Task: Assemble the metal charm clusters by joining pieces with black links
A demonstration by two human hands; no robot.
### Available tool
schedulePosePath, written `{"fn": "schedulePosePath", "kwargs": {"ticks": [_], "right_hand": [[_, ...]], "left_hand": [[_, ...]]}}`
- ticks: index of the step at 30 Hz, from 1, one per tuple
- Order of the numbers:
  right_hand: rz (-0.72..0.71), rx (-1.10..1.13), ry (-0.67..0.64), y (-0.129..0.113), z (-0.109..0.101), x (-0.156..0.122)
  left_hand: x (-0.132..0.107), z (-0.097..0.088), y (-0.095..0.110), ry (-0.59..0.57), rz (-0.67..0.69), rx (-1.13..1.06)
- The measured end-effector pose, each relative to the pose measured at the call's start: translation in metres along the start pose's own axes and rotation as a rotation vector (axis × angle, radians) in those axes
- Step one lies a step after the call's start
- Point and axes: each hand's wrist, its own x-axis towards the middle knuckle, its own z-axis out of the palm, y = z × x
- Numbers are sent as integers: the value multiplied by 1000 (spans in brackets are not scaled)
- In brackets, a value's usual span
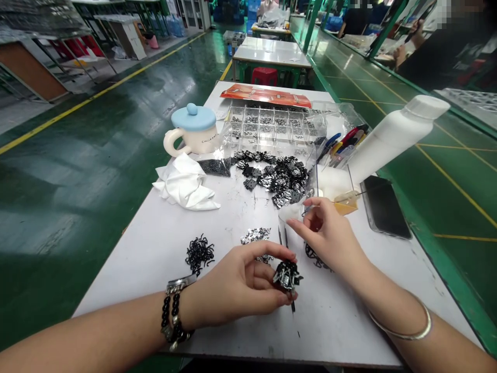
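Between thumb and fingers of my left hand point(240, 282) is a small black part with silvery metal prongs point(288, 275), held low over the table. My right hand point(330, 228) hovers to the right of it, thumb and index finger curved with a gap between their tips. Whitish translucent material point(291, 211) lies just beyond those fingertips; whether they touch it I cannot tell. A thin dark tool point(283, 235) runs behind the held part. Small silvery pieces point(256, 235) and black curved pieces point(315, 256) lie partly hidden near my hands.
Black hooked pieces point(199, 253) form a pile at left. Beyond lie black-and-metal parts point(281, 178), a compartment tray point(267, 137), a crumpled tissue point(186, 184) and a lidded mug point(198, 137). A white bottle point(392, 140), pens point(341, 142) and a phone point(386, 207) occupy the right side.
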Motion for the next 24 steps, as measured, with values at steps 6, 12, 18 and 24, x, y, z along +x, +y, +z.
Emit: {"fn": "schedulePosePath", "kwargs": {"ticks": [6, 12, 18, 24], "right_hand": [[-2, -77, 2, -1, 4, 6], [-23, -22, 8, 0, 7, 8], [43, 383, -22, -4, -10, -1], [169, 977, 131, -13, -34, -12]], "left_hand": [[-1, -2, -5, -37, 22, -22], [1, 0, -2, 55, 22, 12], [3, -1, -3, 146, 115, 61], [6, -2, -6, 198, 142, 84]]}}
